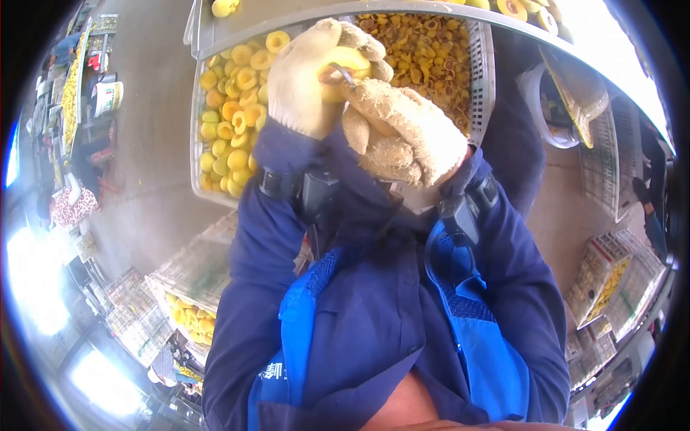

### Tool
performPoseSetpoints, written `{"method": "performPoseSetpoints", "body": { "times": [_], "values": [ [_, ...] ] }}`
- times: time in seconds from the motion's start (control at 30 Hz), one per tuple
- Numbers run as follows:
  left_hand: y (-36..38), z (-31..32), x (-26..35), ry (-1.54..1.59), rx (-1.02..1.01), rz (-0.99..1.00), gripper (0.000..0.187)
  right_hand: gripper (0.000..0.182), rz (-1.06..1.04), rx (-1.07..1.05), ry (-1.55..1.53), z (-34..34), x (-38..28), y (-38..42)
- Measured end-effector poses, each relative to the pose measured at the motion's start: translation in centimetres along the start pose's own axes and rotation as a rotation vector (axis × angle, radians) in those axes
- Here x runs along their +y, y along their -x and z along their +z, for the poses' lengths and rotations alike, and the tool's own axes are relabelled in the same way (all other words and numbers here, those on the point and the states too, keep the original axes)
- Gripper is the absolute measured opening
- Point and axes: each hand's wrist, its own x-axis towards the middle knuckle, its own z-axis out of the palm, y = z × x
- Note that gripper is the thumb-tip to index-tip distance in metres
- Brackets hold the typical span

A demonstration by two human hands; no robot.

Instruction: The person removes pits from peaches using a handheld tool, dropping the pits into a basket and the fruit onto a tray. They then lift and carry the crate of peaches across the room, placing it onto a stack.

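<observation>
My left hand (305, 79), in a pale work glove, is closed around a yellow peach half (346, 61) with its cut face and reddish centre turned toward my other hand. My right hand (402, 133), in a shaggy, soiled glove, grips a small metal pitting tool (342, 70). Its thin curved tip is at the centre of the peach; the handle is hidden in the glove. Below my left hand stands a white crate of peach halves (233, 118). Under and beyond my right hand, another crate (483, 79) holds brownish-orange pits and scraps.
A metal rail or tray edge (266, 37) runs across the top, with more peaches (512, 8) behind it. A white bucket (550, 108) hangs or stands at right. Stacked crates (604, 276) are on both sides. Other people (75, 205) are at the far left.
</observation>
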Motion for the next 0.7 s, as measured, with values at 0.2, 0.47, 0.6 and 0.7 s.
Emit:
{"method": "performPoseSetpoints", "body": {
  "times": [0.2,0.47,0.6,0.7],
  "values": [
    [-0.4,0.5,2.7,-0.648,-0.076,-0.103,0.038,0.038,0.124,-0.015,-0.139,-0.6,-0.2,0.2],
    [0.7,0.1,0.9,-0.660,-0.114,0.135,0.031,0.041,0.172,-0.172,-0.677,-2.2,4.2,-0.6],
    [1.2,1.2,-0.9,-0.258,0.011,0.137,0.027,0.042,0.094,-0.151,-0.662,-3.3,5.6,-1.2],
    [1.0,1.8,-0.6,-0.113,0.128,-0.001,0.028,0.042,0.132,-0.261,-0.753,-3.7,5.1,-1.3]
  ]
}}
